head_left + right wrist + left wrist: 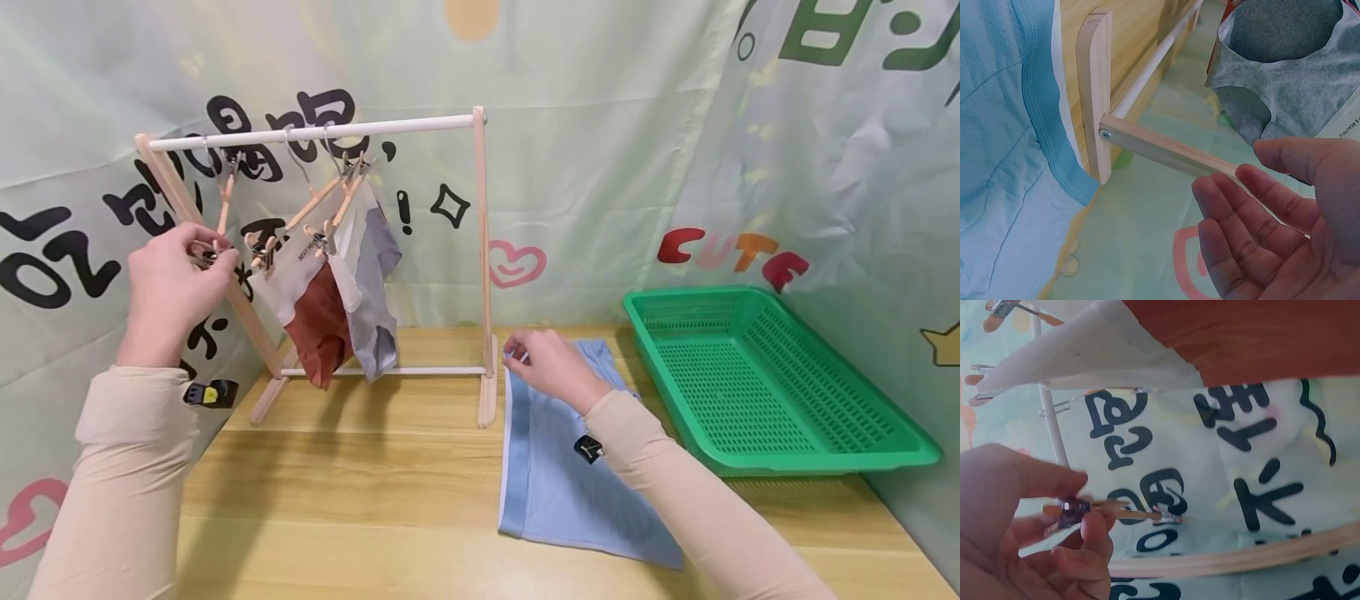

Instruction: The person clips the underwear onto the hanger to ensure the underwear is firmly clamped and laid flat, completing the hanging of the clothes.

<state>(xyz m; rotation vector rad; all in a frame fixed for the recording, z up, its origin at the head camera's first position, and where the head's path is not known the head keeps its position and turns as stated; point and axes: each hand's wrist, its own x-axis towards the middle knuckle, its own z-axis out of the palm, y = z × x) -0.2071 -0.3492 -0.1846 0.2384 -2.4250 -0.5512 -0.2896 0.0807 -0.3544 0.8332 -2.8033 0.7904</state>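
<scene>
My left hand (176, 279) pinches the near end of a wooden clip hanger (224, 204) that hangs from the rack's white top rod. In the left wrist view, thumb and fingers are around its metal-and-wood clip (1074, 514); this hanger carries no garment. Beside it, two more clip hangers bear underwear, one red-brown and white (321, 321), the other grey and white (370, 312). My right hand (553, 367) is over the upper left part of light blue underwear (577, 475) on the table. Its fingers curl loosely around nothing in the right wrist view.
The wooden drying rack (483, 250) stands at the back left of the wooden table (360, 517). A green plastic basket (787, 458) sits at the right. Printed cloth (570, 183) hangs behind and at both sides.
</scene>
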